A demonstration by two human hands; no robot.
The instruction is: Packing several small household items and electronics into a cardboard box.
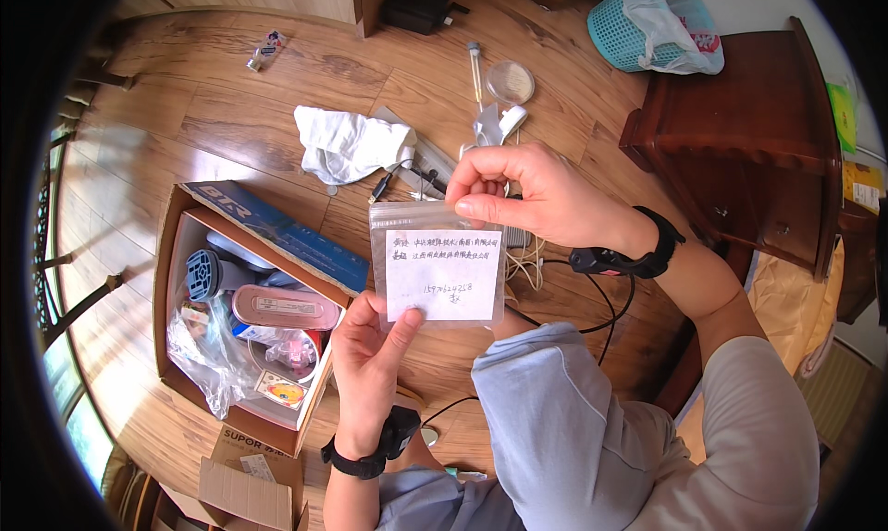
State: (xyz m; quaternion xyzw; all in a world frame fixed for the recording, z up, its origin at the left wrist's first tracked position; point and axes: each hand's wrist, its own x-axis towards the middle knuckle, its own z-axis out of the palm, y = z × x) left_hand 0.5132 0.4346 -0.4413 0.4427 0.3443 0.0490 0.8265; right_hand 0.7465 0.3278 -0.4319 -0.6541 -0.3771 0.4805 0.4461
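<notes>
A clear zip-lock plastic bag point(437, 215) holds a white paper slip point(444, 271) that bears handwriting. With thumb and fingers, my left hand point(378, 340) pinches its lower left edge. At the upper right corner, my right hand point(510, 187) grips the zip strip. Left of the bag an uncovered cardboard box point(166, 288) holds a pink case point(284, 307), a blue and grey plastic item point(205, 274) and crumpled clear plastic point(211, 357). Beyond my hands lie a white cloth point(354, 142) and a black cable plug point(380, 186).
On the wooden floor lie a round clear dish point(510, 82), a capped tube point(475, 66) and a black adapter point(418, 4). A dark wooden cabinet point(749, 128) and a turquoise basket point(610, 31) stand right. An empty-looking carton point(243, 489) sits at the lower left.
</notes>
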